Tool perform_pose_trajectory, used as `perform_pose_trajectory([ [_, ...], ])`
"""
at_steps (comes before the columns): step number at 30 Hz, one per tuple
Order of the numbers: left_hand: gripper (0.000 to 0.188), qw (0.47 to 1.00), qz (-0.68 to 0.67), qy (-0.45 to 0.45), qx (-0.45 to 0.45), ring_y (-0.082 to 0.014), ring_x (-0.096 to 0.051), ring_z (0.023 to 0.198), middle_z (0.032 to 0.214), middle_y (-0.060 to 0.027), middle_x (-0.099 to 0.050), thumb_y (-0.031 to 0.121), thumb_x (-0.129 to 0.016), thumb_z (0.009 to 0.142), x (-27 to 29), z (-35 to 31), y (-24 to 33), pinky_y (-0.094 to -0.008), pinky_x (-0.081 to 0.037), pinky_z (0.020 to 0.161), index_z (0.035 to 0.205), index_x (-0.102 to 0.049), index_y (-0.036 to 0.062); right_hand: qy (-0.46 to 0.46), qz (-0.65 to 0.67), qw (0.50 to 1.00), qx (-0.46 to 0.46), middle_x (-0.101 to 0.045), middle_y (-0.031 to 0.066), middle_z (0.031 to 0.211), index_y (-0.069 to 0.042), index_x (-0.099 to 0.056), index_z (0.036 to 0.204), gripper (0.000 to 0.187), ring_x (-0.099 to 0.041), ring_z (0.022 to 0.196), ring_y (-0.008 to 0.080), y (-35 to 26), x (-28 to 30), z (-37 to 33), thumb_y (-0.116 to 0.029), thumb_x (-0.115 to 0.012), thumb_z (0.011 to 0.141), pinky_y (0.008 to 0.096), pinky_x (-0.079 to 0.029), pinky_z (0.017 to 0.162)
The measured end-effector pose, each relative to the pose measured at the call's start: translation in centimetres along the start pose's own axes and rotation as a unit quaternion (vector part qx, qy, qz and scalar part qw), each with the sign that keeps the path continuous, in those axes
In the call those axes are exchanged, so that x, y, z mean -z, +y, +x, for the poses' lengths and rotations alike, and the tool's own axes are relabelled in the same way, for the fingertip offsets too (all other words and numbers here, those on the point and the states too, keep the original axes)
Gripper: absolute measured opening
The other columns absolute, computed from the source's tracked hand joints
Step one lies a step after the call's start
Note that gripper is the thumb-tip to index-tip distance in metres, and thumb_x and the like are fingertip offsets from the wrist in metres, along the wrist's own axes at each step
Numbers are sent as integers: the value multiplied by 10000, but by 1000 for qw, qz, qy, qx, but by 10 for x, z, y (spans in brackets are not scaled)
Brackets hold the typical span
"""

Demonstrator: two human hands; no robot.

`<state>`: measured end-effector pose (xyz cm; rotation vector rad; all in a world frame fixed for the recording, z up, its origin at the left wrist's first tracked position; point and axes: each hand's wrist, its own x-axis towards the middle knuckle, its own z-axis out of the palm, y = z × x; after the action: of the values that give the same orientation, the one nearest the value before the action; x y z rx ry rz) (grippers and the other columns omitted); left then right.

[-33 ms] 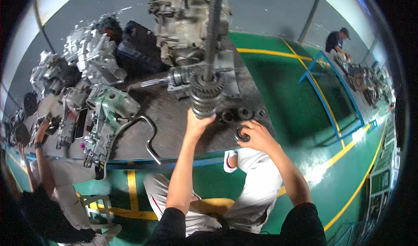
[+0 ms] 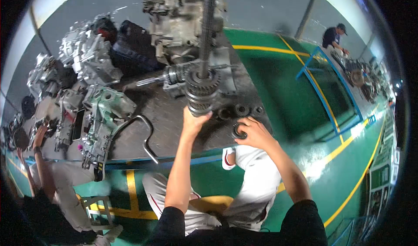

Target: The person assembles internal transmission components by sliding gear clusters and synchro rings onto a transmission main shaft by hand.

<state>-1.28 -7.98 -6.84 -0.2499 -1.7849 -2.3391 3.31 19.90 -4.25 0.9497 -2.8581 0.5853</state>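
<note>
My left hand [image 2: 193,122] is closed around the lower end of an upright gear shaft [image 2: 203,87]. Toothed gears ring its lower part, and its long splined rod rises toward the top of the view. To the right, over the table's front edge, a small dark ring gear [image 2: 237,131] is in the grip of my right hand [image 2: 256,134]. Behind the upright shaft, another shaft with gears [image 2: 174,75] lies across a metal casing. Loose gears [image 2: 242,110] rest on the tabletop just beyond my right hand.
A large gearbox [image 2: 176,24] stands at the back of the metal table [image 2: 130,146]. Cast housings [image 2: 104,104] and a bent metal bar [image 2: 150,135] lie to the left. A co-worker's hand [image 2: 41,133] is at the far left; another person [image 2: 334,39] sits far right near a blue frame [image 2: 326,96].
The whole view has shifted slightly, with the scene now a little further left. Both hands keep their holds on the gear shaft and the ring gear.
</note>
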Motion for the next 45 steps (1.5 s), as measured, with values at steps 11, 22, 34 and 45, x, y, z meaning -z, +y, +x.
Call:
perform_pose_trajectory([
  [11, 177, 998, -65, -10, -10, -100, -507, 547, 717, 11, -602, 27, -773, 777, 10, 2, -15, -277, -394, 517, 852, -616, 64, 37, 22, 998, 43, -631, 149, 1363, -54, -707, 985, 336, -565, 1271, 346, 8, 2, 1, -340, -808, 840, 446, -497, 1058],
  [22, 222, 994, -108, -4, -4, -106, -533, 578, 736, 5, -603, -19, -749, 763, 17, -4, -26, -270, -409, 532, 921, -615, 63, 290, 46, 942, -163, -699, 152, 994, -45, -671, 946, 80, -671, 977, 360, 62, 13, -16, -104, -691, 896, 442, -538, 863],
  [34, 214, 992, -125, -15, -14, -110, -550, 604, 767, -9, -627, -46, -736, 751, 20, -4, -27, -278, -422, 545, 911, -625, 41, 12, 17, 972, -233, -624, 86, 1251, -115, -652, 1178, 464, -630, 1189, 329, 39, 28, -32, -319, -827, 799, 473, -530, 979],
  [45, 206, 992, -124, 0, -10, -98, -522, 590, 737, 8, -596, -39, -730, 753, 15, -5, -21, -274, -392, 537, 900, -616, 49, 88, -49, 990, -101, -628, 92, 1219, -79, -691, 1114, 401, -582, 1199, 310, 22, 21, -14, -296, -816, 801, 447, -469, 1054],
])
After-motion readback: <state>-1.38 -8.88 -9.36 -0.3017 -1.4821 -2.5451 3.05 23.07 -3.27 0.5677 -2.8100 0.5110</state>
